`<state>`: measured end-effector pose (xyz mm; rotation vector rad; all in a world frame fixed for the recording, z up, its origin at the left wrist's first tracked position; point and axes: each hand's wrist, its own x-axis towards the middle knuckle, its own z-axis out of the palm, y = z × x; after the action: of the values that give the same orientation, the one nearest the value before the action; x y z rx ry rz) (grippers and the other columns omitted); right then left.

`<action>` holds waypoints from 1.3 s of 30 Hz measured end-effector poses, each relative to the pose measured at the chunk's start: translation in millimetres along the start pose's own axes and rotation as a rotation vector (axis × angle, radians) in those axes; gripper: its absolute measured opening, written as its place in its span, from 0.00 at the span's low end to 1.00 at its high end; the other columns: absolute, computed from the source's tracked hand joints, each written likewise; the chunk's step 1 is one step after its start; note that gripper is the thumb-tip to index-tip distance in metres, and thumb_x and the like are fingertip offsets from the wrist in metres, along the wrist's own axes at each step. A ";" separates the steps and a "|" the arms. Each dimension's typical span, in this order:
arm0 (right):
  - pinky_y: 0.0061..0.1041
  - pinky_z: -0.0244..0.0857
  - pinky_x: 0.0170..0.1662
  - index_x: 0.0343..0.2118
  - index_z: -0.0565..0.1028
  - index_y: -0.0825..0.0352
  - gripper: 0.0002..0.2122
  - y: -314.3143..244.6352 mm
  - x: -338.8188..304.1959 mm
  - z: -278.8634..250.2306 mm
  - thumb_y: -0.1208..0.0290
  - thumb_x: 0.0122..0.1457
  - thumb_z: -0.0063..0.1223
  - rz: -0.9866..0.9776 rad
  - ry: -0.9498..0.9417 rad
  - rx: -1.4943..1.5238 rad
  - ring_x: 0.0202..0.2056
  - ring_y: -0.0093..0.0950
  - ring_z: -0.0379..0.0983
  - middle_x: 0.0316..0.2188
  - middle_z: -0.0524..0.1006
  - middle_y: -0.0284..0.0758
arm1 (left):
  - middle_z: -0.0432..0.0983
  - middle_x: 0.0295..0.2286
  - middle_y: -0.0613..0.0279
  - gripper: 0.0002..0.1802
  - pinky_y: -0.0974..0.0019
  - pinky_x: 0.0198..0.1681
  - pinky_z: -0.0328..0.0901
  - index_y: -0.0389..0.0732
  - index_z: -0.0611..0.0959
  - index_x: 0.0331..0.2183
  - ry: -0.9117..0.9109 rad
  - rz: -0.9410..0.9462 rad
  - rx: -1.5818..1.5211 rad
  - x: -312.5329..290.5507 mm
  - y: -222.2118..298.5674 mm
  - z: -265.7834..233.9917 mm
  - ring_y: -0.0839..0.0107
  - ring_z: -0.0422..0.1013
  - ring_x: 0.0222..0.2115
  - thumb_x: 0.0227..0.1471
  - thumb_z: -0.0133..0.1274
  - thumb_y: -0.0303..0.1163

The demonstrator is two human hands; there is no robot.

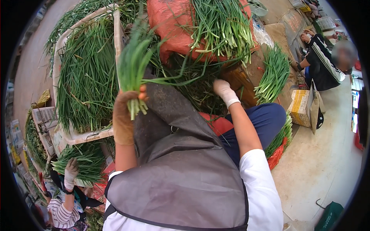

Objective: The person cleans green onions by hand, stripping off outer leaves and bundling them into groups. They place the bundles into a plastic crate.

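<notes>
My left hand [126, 109], in a brown glove with orange fingertips, is closed round a bunch of garlic chives [134, 63]. The leaves point up and blur with motion; the pale cut ends stick out below the fingers. My right hand [226, 92], in a whitish glove, hangs above loose leaves [192, 86] beside a brown wooden block [239, 82]. It looks curled, but motion smears it and its fingers are hidden. Ahead, more chives [223, 30] lie on a red-orange sack [169, 32]. A separate bundle [272, 75] lies to its right.
At left stands a white plastic crate [115, 34] heaped with chives. A dark apron [181, 181] covers my lap. A co-worker's gloved hand [71, 173] touches chives at lower left. Another person [325, 57] sits at far right, near a yellow-and-white box [300, 107].
</notes>
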<state>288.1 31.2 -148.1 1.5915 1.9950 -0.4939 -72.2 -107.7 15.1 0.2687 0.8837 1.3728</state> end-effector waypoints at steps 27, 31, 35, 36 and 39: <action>0.34 0.67 0.32 0.27 0.77 0.64 0.15 -112.7 -94.8 -123.4 0.56 0.57 0.44 -0.502 0.495 0.750 0.27 0.38 0.74 0.23 0.76 0.42 | 0.76 0.28 0.58 0.15 0.74 0.29 0.67 0.32 0.77 0.37 0.247 0.054 -0.144 37.5 -37.6 10.3 0.74 0.71 0.23 0.46 0.59 0.28; 0.33 0.67 0.36 0.23 0.77 0.69 0.22 -88.1 -17.8 -196.9 0.50 0.55 0.44 0.196 0.692 0.475 0.31 0.33 0.75 0.27 0.78 0.42 | 0.76 0.31 0.56 0.15 0.67 0.38 0.70 0.34 0.75 0.38 0.189 0.274 -0.226 21.8 23.3 53.3 0.71 0.72 0.26 0.49 0.56 0.30; 0.33 0.67 0.33 0.28 0.77 0.68 0.13 -78.8 14.3 -190.8 0.61 0.52 0.49 0.020 0.477 1.027 0.27 0.36 0.75 0.22 0.78 0.39 | 0.74 0.25 0.61 0.14 0.68 0.31 0.68 0.34 0.75 0.39 0.092 0.208 -0.090 65.7 2.9 35.3 0.76 0.69 0.21 0.49 0.55 0.30; 0.31 0.66 0.31 0.27 0.77 0.68 0.12 -84.0 -7.0 -192.1 0.62 0.52 0.51 -0.048 0.525 1.190 0.25 0.34 0.75 0.19 0.77 0.37 | 0.72 0.23 0.64 0.17 0.70 0.29 0.67 0.34 0.74 0.40 0.046 0.077 -0.161 73.2 -7.0 31.1 0.77 0.67 0.20 0.48 0.57 0.31; 0.29 0.65 0.28 0.25 0.75 0.68 0.11 -101.9 -70.2 -167.7 0.63 0.52 0.53 -0.109 0.540 1.133 0.24 0.36 0.74 0.17 0.76 0.38 | 0.70 0.21 0.68 0.19 0.74 0.25 0.63 0.35 0.75 0.41 0.050 -0.215 -0.177 81.4 -50.5 33.4 0.78 0.65 0.18 0.47 0.59 0.33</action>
<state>170.4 51.0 22.7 2.4478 2.3362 -1.5800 -17.0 -33.5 -26.6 0.0027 0.8021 1.2518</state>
